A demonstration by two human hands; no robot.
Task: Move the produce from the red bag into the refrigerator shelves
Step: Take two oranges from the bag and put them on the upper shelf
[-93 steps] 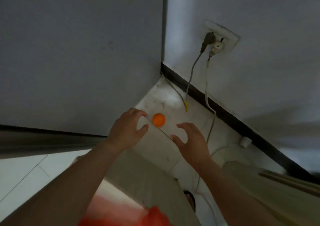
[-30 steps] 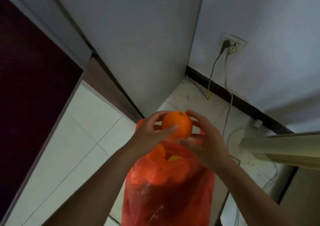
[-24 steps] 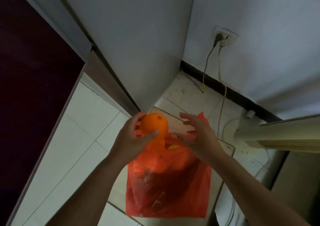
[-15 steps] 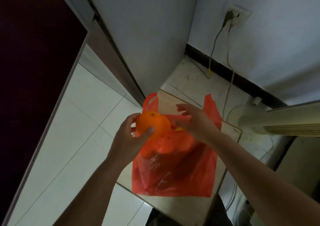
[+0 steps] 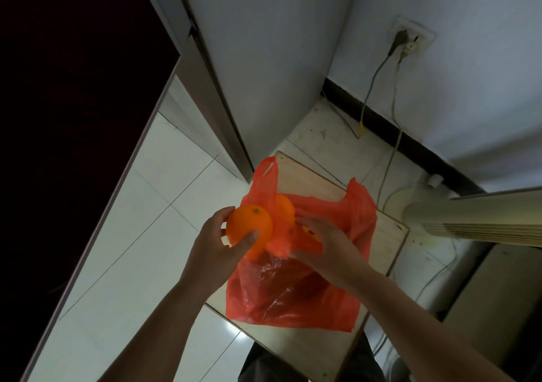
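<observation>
A red plastic bag [image 5: 296,290] stands on a pale wooden board [image 5: 384,243] on the floor, its handles up. My left hand [image 5: 218,245] grips an orange [image 5: 249,230] just left of the bag's mouth. My right hand [image 5: 324,242] reaches into the bag's opening, fingers spread over the fruit inside; whether it holds anything I cannot tell. Another orange [image 5: 284,207] shows at the bag's rim, and a bit of yellow fruit [image 5: 308,230] peeks out by my right fingers. The refrigerator's grey side [image 5: 264,67] rises behind the bag, its dark door [image 5: 73,117] at the left.
A wall socket [image 5: 409,40] with two cables running down to the floor sits at the back right. A beige fan or heater [image 5: 475,217] lies at the right. White floor tiles [image 5: 132,249] lie left of the board.
The orange went from the floor corner into both hands, then into my left hand alone. My right hand let go and dropped into the bag's mouth. The view shifted down.
</observation>
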